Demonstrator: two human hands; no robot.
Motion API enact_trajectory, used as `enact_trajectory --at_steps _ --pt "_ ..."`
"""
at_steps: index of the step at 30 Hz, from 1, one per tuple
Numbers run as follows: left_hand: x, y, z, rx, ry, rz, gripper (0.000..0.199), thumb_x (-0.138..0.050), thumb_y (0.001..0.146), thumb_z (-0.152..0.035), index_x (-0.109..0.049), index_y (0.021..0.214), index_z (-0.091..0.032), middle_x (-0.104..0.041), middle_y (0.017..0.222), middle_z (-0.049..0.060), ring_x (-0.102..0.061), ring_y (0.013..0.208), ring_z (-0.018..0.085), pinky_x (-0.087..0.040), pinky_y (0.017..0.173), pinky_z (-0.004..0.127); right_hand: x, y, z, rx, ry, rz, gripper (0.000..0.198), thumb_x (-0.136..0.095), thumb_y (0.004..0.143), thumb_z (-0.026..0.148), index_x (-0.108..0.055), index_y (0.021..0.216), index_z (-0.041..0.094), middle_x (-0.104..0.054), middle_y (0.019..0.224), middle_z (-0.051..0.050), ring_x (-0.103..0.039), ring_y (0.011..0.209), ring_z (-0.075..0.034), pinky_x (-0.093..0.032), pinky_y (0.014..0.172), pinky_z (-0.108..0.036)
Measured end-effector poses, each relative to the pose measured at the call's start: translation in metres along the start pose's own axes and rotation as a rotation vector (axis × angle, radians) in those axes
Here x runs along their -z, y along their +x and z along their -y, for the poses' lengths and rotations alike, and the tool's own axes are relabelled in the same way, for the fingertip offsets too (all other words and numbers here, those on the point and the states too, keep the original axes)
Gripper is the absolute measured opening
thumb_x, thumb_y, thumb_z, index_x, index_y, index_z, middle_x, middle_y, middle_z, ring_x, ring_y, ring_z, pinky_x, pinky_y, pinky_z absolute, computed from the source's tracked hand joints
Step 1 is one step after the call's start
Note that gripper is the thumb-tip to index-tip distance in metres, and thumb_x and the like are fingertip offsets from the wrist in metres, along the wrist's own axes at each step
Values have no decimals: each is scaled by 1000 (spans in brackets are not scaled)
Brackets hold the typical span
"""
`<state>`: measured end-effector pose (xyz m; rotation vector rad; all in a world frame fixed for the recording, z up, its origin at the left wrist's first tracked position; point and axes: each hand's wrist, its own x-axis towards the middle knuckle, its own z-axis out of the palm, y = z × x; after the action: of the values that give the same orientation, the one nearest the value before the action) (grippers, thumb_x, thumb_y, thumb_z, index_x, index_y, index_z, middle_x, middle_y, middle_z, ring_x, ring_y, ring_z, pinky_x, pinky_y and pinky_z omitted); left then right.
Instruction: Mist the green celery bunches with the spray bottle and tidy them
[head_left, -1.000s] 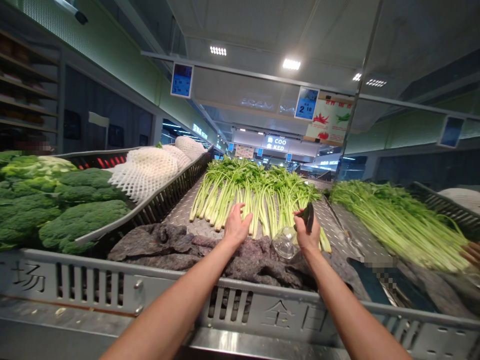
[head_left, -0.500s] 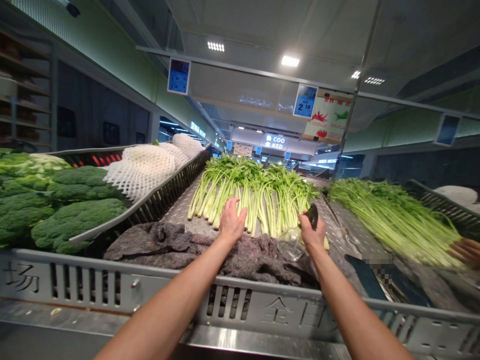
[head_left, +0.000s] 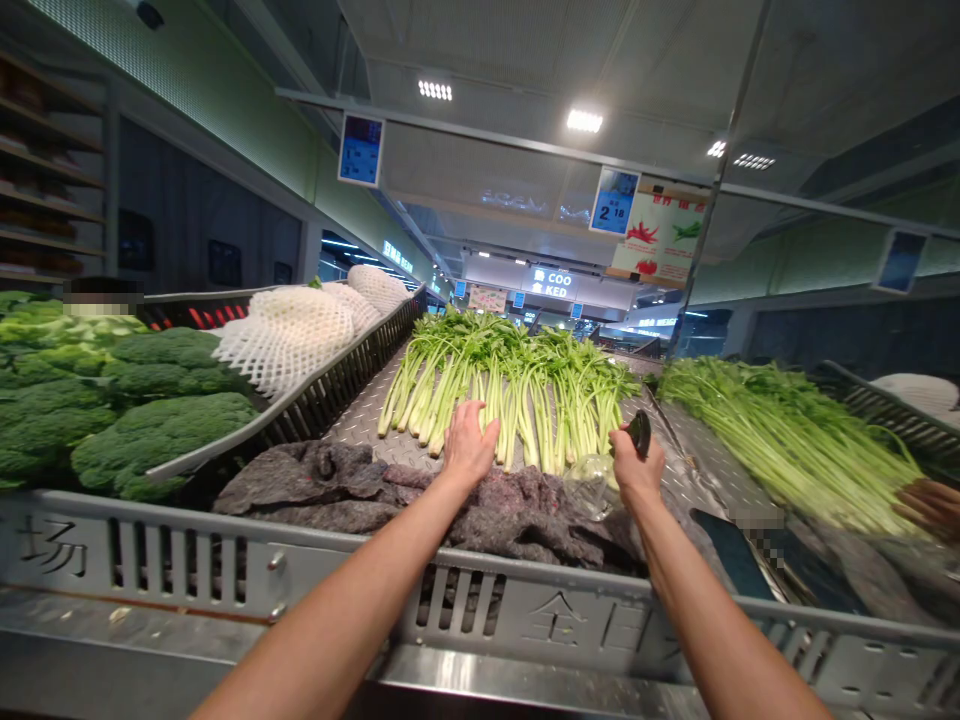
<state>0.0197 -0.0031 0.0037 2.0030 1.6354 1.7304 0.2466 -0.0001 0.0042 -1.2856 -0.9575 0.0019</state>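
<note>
Rows of green celery (head_left: 517, 390) lie side by side on a textured metal shelf, leaves away from me and stalk ends towards me. My left hand (head_left: 471, 442) rests over the stalk ends at the middle, fingers stretched forward, apparently touching them. My right hand (head_left: 637, 468) is closed round what looks like a spray bottle, near the right end of the row. Its black top (head_left: 640, 434) shows above my fist, and its clear round body (head_left: 592, 484) lies to the left, partly hidden by the hand. A crumpled dark grey cloth (head_left: 315, 490) lies beneath my wrists.
A grey slatted barrier (head_left: 337, 575) runs along the front. On the left are broccoli (head_left: 165, 435) and white foam-netted produce (head_left: 281, 335) behind a black slatted divider (head_left: 352, 365). A dark phone-like slab (head_left: 731, 550) leans by a mirror (head_left: 787, 440) on the right.
My right hand and the clear bottle have shifted slightly to the right. My left hand stays over the celery. The top of a person's head now shows behind the broccoli.
</note>
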Motion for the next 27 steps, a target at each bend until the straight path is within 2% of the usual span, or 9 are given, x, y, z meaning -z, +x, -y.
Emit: enact_trajectory --at_steps 12,18,23,27 --pt "1 -1 -1 2 38 2 34 -40 76 -30 -47 106 -16 -50 112 9 -45 106 23 -36 89 40 2 -1 3 45 -83 -71 33 -48 59 38 -56 84 17 -57 76 -5 -52 73 -22 -38 70 -34" --pt "9 14 12 -28 108 -98 33 -40 75 -30 -46 106 -19 -49 114 9 -42 109 24 -34 91 41 1 -2 5 120 -86 -15 32 -47 59 36 -56 83 18 -59 79 -5 -52 74 -21 -38 70 -32" --pt "11 18 22 186 42 -87 34 -35 78 -34 -47 105 -16 -49 112 11 -46 106 23 -36 90 39 1 -3 7 124 -95 22 30 -47 60 35 -57 82 18 -58 76 -4 -51 70 -20 -37 69 -32" --pt "7 13 17 129 12 -47 36 -34 79 -34 -47 107 -15 -49 112 12 -46 106 23 -36 90 39 1 -3 5 137 -70 6 29 -46 60 36 -57 81 18 -58 75 -5 -51 70 -20 -37 70 -33"
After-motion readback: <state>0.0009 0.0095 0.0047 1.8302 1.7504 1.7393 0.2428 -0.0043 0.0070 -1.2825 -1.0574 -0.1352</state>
